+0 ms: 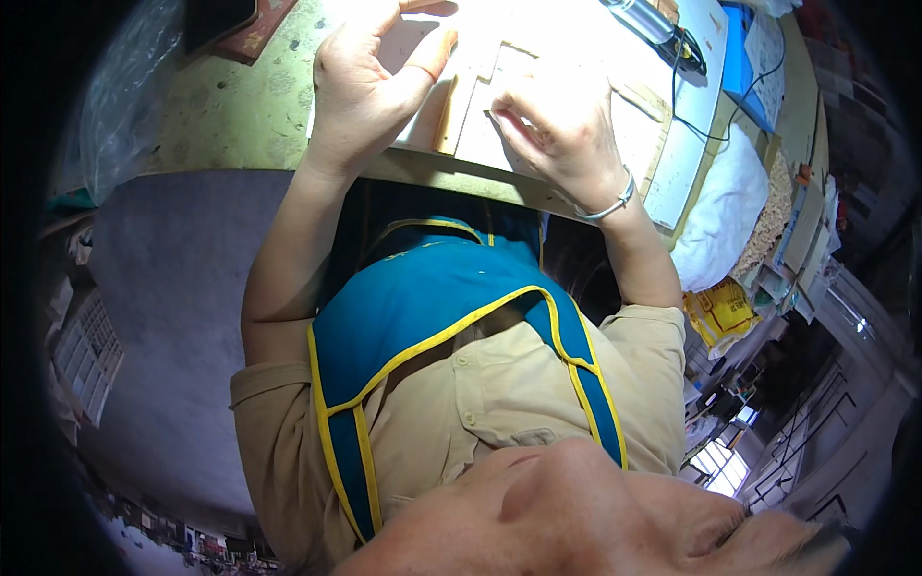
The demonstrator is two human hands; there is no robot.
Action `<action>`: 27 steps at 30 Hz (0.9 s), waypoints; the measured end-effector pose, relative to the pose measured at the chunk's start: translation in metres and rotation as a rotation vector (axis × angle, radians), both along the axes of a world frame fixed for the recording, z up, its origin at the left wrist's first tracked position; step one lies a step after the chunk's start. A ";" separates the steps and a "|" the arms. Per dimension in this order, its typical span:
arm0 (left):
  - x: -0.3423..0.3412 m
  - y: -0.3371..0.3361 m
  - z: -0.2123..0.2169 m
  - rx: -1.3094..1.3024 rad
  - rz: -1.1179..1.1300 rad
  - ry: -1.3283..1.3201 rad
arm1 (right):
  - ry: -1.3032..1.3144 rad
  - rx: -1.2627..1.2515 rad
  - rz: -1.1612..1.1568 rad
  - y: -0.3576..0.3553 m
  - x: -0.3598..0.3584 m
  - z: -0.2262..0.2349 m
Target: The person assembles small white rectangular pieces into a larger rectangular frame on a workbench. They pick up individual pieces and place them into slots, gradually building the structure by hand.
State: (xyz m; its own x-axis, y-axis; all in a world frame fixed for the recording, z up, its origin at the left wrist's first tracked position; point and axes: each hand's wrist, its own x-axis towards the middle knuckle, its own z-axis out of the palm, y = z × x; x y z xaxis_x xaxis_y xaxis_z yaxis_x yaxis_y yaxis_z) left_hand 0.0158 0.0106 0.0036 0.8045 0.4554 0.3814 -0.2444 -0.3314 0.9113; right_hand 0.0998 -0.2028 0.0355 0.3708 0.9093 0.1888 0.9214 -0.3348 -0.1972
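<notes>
A person in a beige shirt and a blue apron with yellow trim works over a brightly lit white board on a worn green workbench. Beyond the board's right edge, a white bag sits against a heap of pale wooden bits, though whether the bits lie in a container cannot be told; a yellow packet lies just below the bag. A clear plastic bag lies crumpled well to the left of the board, contents unclear. On the board, the left hand is raised and loosely open, fingers curled, its thumb tip touching the upper end of a narrow wooden strip standing on edge. The right hand, a silver bangle at its wrist, rests palm down just to the right of the strip, fingers bent onto pale flat pieces; whether it grips any cannot be told in the glare. A metal-barrelled tool with a black cord lies at the board's far end, a blue tray beside it. Grey floor spreads below the bench; shelving and clutter crowd the room to the right of the board.
</notes>
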 end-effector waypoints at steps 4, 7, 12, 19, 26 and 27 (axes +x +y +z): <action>-0.001 0.000 0.000 0.008 -0.009 0.013 | -0.100 0.042 -0.001 0.006 0.003 -0.009; -0.002 -0.001 0.002 -0.021 -0.008 0.047 | -0.078 0.028 -0.018 0.010 0.003 -0.006; -0.001 -0.005 0.008 -0.011 -0.002 0.042 | -0.034 0.053 -0.071 0.013 0.005 -0.018; -0.001 0.001 0.004 0.032 -0.022 0.004 | -0.070 -0.066 -0.077 -0.013 0.011 0.014; -0.002 -0.006 0.015 0.025 -0.045 0.046 | 0.020 0.029 -0.102 -0.029 0.006 0.011; -0.003 -0.005 0.013 -0.027 -0.046 0.057 | -0.023 0.052 -0.080 -0.026 0.006 0.006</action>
State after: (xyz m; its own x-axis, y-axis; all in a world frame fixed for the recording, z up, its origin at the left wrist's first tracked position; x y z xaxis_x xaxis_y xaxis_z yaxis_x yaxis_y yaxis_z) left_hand 0.0127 0.0054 0.0171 0.8451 0.4266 0.3222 -0.2059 -0.2964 0.9326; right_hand 0.1058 -0.2291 0.0418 0.4368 0.8656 0.2448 0.8967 -0.3973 -0.1951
